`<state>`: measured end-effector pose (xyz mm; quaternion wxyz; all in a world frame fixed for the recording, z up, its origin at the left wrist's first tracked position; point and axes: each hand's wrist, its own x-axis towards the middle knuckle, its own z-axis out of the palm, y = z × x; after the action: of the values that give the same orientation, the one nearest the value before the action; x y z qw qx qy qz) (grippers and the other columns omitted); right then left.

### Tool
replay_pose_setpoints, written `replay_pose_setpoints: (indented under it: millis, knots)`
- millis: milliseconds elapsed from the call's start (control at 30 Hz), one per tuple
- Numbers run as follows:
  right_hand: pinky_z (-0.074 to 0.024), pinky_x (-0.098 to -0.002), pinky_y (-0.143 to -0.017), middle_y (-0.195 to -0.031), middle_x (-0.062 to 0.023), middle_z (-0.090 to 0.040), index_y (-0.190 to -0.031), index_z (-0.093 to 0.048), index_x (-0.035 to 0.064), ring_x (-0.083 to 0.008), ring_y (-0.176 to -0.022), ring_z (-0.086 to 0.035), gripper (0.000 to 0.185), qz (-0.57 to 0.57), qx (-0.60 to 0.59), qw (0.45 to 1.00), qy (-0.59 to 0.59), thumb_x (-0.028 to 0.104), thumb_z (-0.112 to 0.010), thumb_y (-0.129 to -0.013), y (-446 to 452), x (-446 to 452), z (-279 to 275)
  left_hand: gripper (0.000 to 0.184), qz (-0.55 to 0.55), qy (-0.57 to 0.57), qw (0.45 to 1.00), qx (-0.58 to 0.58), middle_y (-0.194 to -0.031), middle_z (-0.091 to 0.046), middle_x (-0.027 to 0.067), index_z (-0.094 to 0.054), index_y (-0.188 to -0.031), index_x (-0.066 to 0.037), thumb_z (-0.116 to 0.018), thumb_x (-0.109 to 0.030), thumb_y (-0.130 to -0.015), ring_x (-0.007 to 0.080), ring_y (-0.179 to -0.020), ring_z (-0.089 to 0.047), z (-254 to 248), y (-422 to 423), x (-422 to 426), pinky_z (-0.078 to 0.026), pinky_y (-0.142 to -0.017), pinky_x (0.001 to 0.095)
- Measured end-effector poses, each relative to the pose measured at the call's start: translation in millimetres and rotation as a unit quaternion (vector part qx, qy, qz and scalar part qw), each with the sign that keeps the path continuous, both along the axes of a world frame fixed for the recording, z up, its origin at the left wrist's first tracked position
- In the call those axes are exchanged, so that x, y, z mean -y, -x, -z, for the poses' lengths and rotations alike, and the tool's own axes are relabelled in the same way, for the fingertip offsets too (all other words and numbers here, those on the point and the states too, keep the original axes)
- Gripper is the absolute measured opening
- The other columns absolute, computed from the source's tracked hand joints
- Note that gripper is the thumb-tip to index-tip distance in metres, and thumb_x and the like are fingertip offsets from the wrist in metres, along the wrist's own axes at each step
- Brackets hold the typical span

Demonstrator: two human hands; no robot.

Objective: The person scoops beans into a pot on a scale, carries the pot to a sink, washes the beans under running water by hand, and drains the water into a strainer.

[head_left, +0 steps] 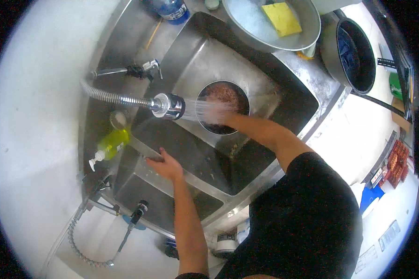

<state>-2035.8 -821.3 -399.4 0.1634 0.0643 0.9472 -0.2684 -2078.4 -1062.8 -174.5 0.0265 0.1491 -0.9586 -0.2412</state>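
Observation:
Water sprays from a metal spray head (169, 106) on a coiled hose into a round pot (223, 131) with reddish-brown contents (228, 93), in the large steel sink basin (191, 76). My right hand (217, 111) reaches into the pot under the spray; its fingers are blurred by water. My left hand (166, 166) is above the divider between the two basins, thumb and fingers apart, holding nothing. Just beyond it stands a yellow-green soap bottle (113, 144) with a white pump.
At the top, a large metal bowl (246, 39) holds suds and a yellow sponge (282, 19). Beside it is a dark pot (329, 46). A blue bottle (172, 10) stands at the sink's back edge. A second sprayer (138, 213) hangs lower left.

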Motion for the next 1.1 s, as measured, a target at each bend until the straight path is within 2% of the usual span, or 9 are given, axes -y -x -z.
replay_pose_setpoints:
  millis: [267, 400, 567, 667, 800, 900, 1000, 1067, 1100]
  knots:
    - [-0.0492, -0.0515, -0.105, -0.126, -0.0245, -0.067, -0.135, -0.062, 0.0048, -0.0406, -0.112, -0.066, 0.051, -0.177, 0.050, 0.981, 0.062, 0.032, -0.064, -0.091, 22.2, -44.1, -26.2, 0.079, 0.000, -0.019, 1.000, 0.005, -0.148, -0.047, 0.0342, -0.034, -0.151, 0.012, -0.071, -0.034, -0.097, 0.0462, -0.135, -0.051, -0.8, -2.2, -1.2, -0.041, -0.113, 0.0482]
    - [-0.0517, -0.0518, -0.103, -0.125, -0.0262, -0.068, -0.133, -0.064, 0.0022, -0.0416, -0.110, -0.068, 0.053, 0.113, 0.065, 0.988, 0.081, 0.032, -0.066, -0.090, 3.6, -65.4, -13.7, 0.074, -0.003, -0.011, 1.000, 0.010, -0.148, -0.048, 0.0331, -0.037, -0.149, 0.011, -0.070, -0.032, -0.098, 0.0462, -0.134, -0.051, -6.6, 0.9, -1.3, -0.041, -0.113, 0.0476]
    - [-0.0547, -0.0517, -0.098, -0.128, -0.0228, -0.069, -0.126, -0.068, 0.0002, -0.0358, -0.110, -0.070, 0.048, 0.406, 0.117, 0.874, 0.242, 0.034, -0.064, -0.092, 2.7, -84.4, 31.6, 0.070, 0.006, -0.012, 1.000, -0.015, -0.145, -0.051, 0.0324, -0.041, -0.145, 0.011, -0.071, -0.029, -0.097, 0.0459, -0.132, -0.053, -3.2, 3.5, -0.2, -0.042, -0.111, 0.0469]
    - [-0.0570, -0.0583, -0.084, -0.110, -0.0219, -0.075, -0.104, -0.078, 0.0033, -0.0383, -0.097, -0.074, 0.045, 0.277, 0.187, 0.942, 0.044, 0.043, -0.068, -0.086, 56.3, -51.9, -70.6, 0.069, -0.002, -0.012, 1.000, -0.025, -0.144, -0.052, 0.0323, -0.042, -0.145, 0.011, -0.072, -0.028, -0.096, 0.0456, -0.132, -0.053, 6.0, -0.7, 8.3, -0.042, -0.111, 0.0470]
    - [-0.0557, -0.0534, -0.089, -0.114, -0.0189, -0.073, -0.111, -0.074, 0.0043, -0.0336, -0.104, -0.070, 0.042, -0.103, 0.030, 0.993, 0.049, 0.040, -0.065, -0.090, 12.0, -12.4, -22.3, 0.071, 0.005, -0.038, 0.999, -0.027, -0.144, -0.051, 0.0323, -0.042, -0.145, 0.011, -0.072, -0.031, -0.095, 0.0457, -0.133, -0.052, 9.0, -0.9, 8.2, -0.041, -0.112, 0.0472]
    - [-0.0547, -0.0497, -0.092, -0.117, -0.0167, -0.072, -0.116, -0.072, 0.0050, -0.0300, -0.109, -0.068, 0.041, -0.179, 0.095, 0.978, 0.045, 0.037, -0.063, -0.092, 24.4, -38.9, -37.0, 0.075, 0.007, 0.004, 1.000, -0.021, -0.147, -0.049, 0.0323, -0.040, -0.147, 0.011, -0.071, -0.034, -0.096, 0.0462, -0.134, -0.051, 16.2, -0.1, 19.1, -0.041, -0.113, 0.0476]
    - [-0.0537, -0.0460, -0.095, -0.121, -0.0145, -0.071, -0.121, -0.069, 0.0057, -0.0265, -0.115, -0.065, 0.040, 0.071, 0.206, 0.975, 0.035, 0.035, -0.061, -0.095, 29.9, -83.1, -61.0, 0.079, -0.008, 0.005, 1.000, -0.011, -0.150, -0.046, 0.0325, -0.037, -0.149, 0.012, -0.071, -0.036, -0.096, 0.0464, -0.137, -0.048, 14.7, -1.2, 14.1, -0.039, -0.116, 0.0475]
    - [-0.0533, -0.0484, -0.098, -0.124, -0.0166, -0.068, -0.125, -0.064, 0.0052, -0.0304, -0.115, -0.065, 0.039, 0.441, 0.063, 0.844, 0.301, 0.031, -0.056, -0.096, -41.8, -78.3, 48.6, 0.081, -0.027, -0.008, 0.999, 0.017, -0.152, -0.044, 0.0326, -0.035, -0.150, 0.012, -0.070, -0.036, -0.096, 0.0463, -0.139, -0.046, 0.1, 2.5, 4.5, -0.037, -0.117, 0.0472]
    - [-0.0529, -0.0487, -0.098, -0.124, -0.0167, -0.068, -0.124, -0.064, 0.0055, -0.0308, -0.115, -0.065, 0.040, 0.469, 0.050, 0.852, 0.227, 0.031, -0.057, -0.095, -55.6, -76.6, 34.4, 0.082, -0.037, -0.011, 0.998, 0.045, -0.153, -0.044, 0.0326, -0.035, -0.150, 0.012, -0.071, -0.036, -0.095, 0.0463, -0.140, -0.046, -11.5, 5.4, -0.4, -0.037, -0.118, 0.0471]
